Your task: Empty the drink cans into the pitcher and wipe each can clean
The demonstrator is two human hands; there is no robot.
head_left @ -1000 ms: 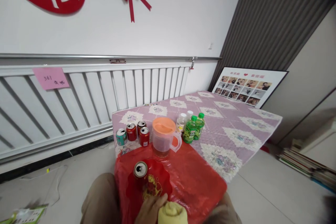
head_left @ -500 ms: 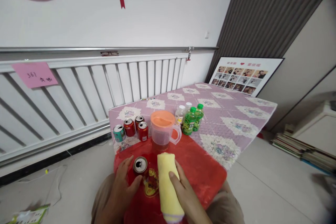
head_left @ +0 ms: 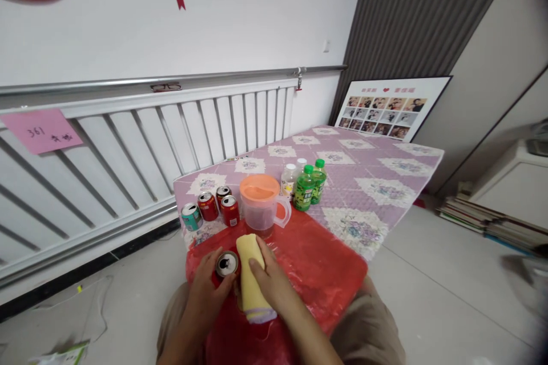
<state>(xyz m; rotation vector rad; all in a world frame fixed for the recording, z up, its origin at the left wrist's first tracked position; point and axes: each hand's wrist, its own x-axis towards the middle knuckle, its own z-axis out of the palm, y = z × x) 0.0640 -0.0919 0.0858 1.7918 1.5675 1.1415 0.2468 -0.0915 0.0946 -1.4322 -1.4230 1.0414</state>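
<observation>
Near the table's front edge, a can (head_left: 227, 264) with an opened top stands on a red plastic sheet (head_left: 317, 262). My left hand (head_left: 208, 288) is wrapped round the can, thumb at its right side. A folded yellow towel (head_left: 252, 279) is gripped by my right hand (head_left: 270, 276), its far end close beside the can. Whether the towel touches the can, I cannot tell. Just beyond stands a clear pitcher (head_left: 259, 214) with an orange lid (head_left: 259, 189) and some dark liquid at its bottom.
Several cans, among them a teal can (head_left: 191, 217) and a red can (head_left: 230, 211), stand left of the pitcher. Green bottles (head_left: 303, 189) and a clear-capped bottle (head_left: 289, 181) are to its right. A radiator (head_left: 205, 125) runs behind the patterned tablecloth (head_left: 363, 182).
My right hand has brought the towel leftward, up to the can. My left hand has closed in round the can. The view has shifted slightly.
</observation>
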